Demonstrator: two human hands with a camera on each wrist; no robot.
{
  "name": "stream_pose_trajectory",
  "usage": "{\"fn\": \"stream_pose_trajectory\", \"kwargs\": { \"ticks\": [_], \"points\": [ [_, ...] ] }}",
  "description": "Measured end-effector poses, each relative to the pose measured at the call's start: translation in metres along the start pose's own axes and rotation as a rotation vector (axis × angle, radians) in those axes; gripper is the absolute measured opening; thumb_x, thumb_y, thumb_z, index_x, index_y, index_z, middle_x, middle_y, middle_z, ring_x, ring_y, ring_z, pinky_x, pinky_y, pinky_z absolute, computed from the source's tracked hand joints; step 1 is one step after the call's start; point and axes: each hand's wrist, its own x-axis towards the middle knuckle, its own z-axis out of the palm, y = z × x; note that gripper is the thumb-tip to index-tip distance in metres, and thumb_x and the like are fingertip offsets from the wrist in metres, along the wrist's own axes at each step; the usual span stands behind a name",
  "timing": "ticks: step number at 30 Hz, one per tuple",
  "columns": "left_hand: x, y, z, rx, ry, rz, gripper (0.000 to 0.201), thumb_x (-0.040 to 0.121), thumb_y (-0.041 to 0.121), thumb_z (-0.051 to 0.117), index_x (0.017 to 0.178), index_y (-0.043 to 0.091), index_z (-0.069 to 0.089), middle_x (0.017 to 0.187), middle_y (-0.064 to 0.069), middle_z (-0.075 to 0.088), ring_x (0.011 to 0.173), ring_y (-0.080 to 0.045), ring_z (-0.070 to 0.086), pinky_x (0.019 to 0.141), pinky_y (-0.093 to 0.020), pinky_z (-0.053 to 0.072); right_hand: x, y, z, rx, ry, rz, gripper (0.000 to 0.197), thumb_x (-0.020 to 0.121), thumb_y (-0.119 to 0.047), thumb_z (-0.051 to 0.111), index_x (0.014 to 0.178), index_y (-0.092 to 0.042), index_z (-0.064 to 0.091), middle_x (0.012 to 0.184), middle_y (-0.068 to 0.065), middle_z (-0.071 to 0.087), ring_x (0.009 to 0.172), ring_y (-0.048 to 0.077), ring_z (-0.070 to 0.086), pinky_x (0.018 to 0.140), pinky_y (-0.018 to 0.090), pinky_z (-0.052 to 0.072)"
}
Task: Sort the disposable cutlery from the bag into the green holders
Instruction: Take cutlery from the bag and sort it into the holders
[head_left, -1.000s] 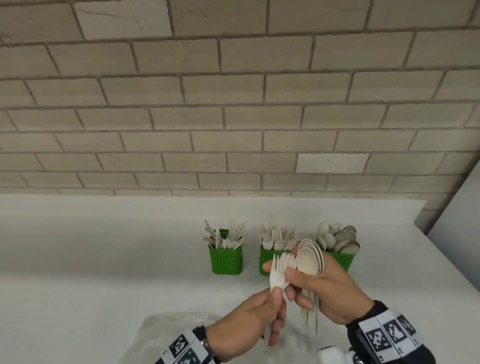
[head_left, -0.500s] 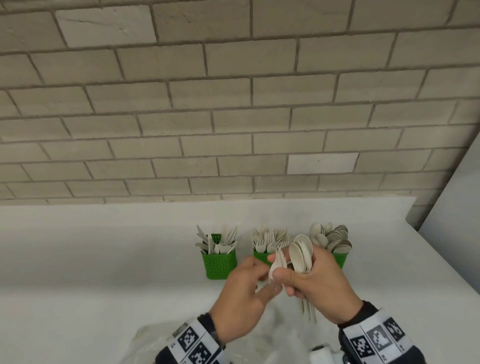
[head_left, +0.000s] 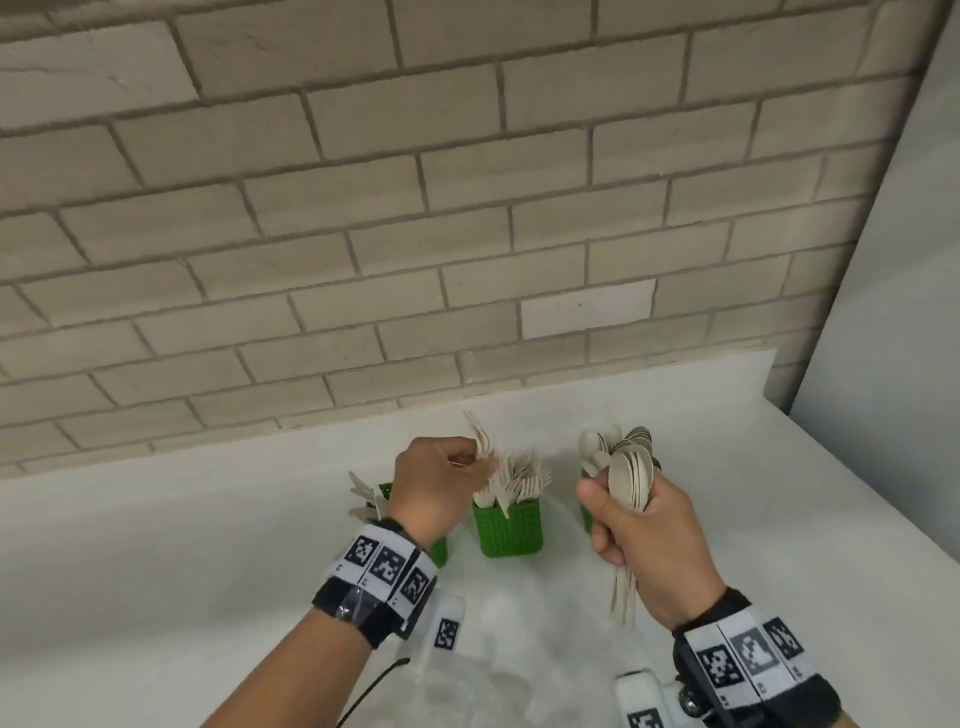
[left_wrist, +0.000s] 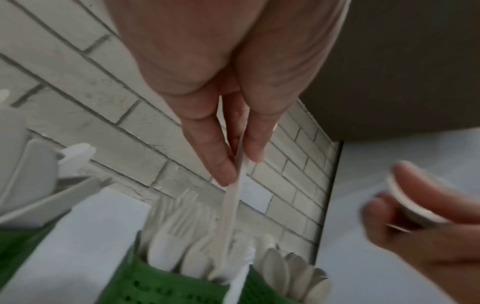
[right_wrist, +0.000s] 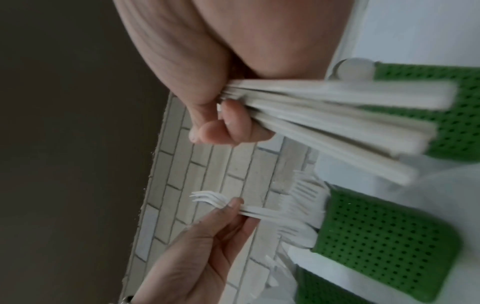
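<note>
Forks (head_left: 480, 441) pinched in my left hand (head_left: 434, 486), fingertips (left_wrist: 223, 166) on the necks just under the tines, handles pointing down into the middle holder (head_left: 511, 527), which is already packed with forks. Looks like two or so in the pinch; exact count unclear from the blur.

Right hand (head_left: 657, 551) is wrapped around a nested stack of spoons (head_left: 628, 480), bowls up, handles fanning out below the fist. It hovers in front of the spoon holder (right_wrist: 457, 115), which sits right of the middle holder and is mostly hidden behind the hand in the head view.

Handling, my read:
- Pieces are thin, light and fairly stiff, probably with some flex along the handle. No weight to speak of.
- Smooth finish, so likely slippery; a side pinch near the neck gives better control than the handle end.
- Tines are the weak spot. I'd keep off them and not force the handles down between pieces already standing there.
- Nested spoons want to slide over each other; a full wrap low on the bowls keeps the stack together.

Knife holder (head_left: 384, 493) is left of the middle holder, partly behind my left wrist. Bag (head_left: 493, 670), clear plastic, lies in front of the middle holder, close to me.

Surface: plain white counter (head_left: 156, 545), matte, with a low upstand behind the middle holder. Pale brick wall (head_left: 467, 208) above that. Flat grey panel (head_left: 893, 312) closes off the corner to the right of the holders.
</note>
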Motion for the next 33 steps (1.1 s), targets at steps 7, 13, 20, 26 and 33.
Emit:
{"fn": "stream_pose_trajectory", "kwargs": {
  "ticks": [7,13,20,26,33],
  "points": [
    [0.022,-0.019,0.009,0.08,0.065,0.038,0.043,0.083,0.024,0.078,0.048,0.025,0.053,0.053,-0.001,0.061,0.074,-0.029,0.073,0.057,-0.023,0.043,-0.009,0.014,-0.034,0.005,0.093,0.064,0.017,0.087,-0.007,0.069,0.077,-0.004,0.056,0.055,0.019,0.048,0.042,0.019,0.038,0.037,0.022,0.029],
    [0.021,-0.019,0.021,0.217,0.055,0.101,0.037,0.082,0.023,0.079,0.057,0.032,0.053,0.059,0.016,0.057,0.062,-0.005,0.058,0.06,-0.006,0.038,-0.012,0.024,-0.038,0.035,0.073,0.086,0.019,0.087,-0.005,0.068,0.076,-0.001,0.053,0.062,0.021,0.049,0.044,0.02,0.036,0.039,0.021,0.024],
    [0.019,-0.021,0.027,0.336,0.05,0.278,0.014,0.081,0.019,0.079,0.081,0.007,0.072,0.078,0.004,0.066,0.072,-0.009,0.061,0.069,-0.011,0.043,-0.016,0.033,-0.038,-0.02,-0.017,0.157,0.021,0.087,-0.004,0.067,0.073,-0.001,0.053,0.054,0.011,0.051,0.037,0.018,0.039,0.039,0.019,0.026],
    [0.013,-0.051,0.042,0.482,0.039,0.219,0.008,0.077,0.03,0.081,0.079,0.025,0.075,0.107,0.022,0.056,0.112,-0.011,0.052,0.1,-0.04,0.031,-0.02,0.038,-0.033,-0.027,-0.053,0.215,0.02,0.086,-0.004,0.069,0.074,-0.001,0.053,0.063,0.016,0.051,0.039,0.02,0.041,0.04,0.019,0.026],
    [0.006,-0.047,0.048,0.438,0.016,0.229,0.04,0.076,0.036,0.079,0.108,0.033,0.055,0.119,0.019,0.039,0.117,-0.007,0.037,0.106,-0.041,0.028,-0.02,0.036,-0.033,-0.025,-0.068,0.219,0.02,0.086,-0.005,0.069,0.076,0.0,0.053,0.061,0.012,0.053,0.038,0.019,0.041,0.039,0.018,0.026]
  ]
}}
